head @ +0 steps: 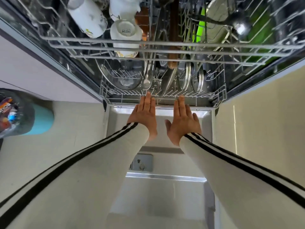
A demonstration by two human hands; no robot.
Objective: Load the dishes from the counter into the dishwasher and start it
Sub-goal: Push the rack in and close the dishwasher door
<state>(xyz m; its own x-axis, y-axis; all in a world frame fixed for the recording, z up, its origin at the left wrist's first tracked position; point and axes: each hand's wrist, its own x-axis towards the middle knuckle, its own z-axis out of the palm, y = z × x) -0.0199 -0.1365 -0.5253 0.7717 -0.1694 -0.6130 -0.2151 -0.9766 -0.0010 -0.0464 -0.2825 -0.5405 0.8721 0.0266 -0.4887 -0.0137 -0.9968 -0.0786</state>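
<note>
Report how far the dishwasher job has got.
Done: mugs sit in the upper rack, lids in the lower rack. In hand: the left hand and right hand, fingers straight, touch the lower rack's front edge. Left: the door lies open, so closing and starting remain.

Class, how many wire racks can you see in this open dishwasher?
2: the upper rack across the top of the view, and the lower rack beneath it. Any rack higher up would be out of view.
</note>
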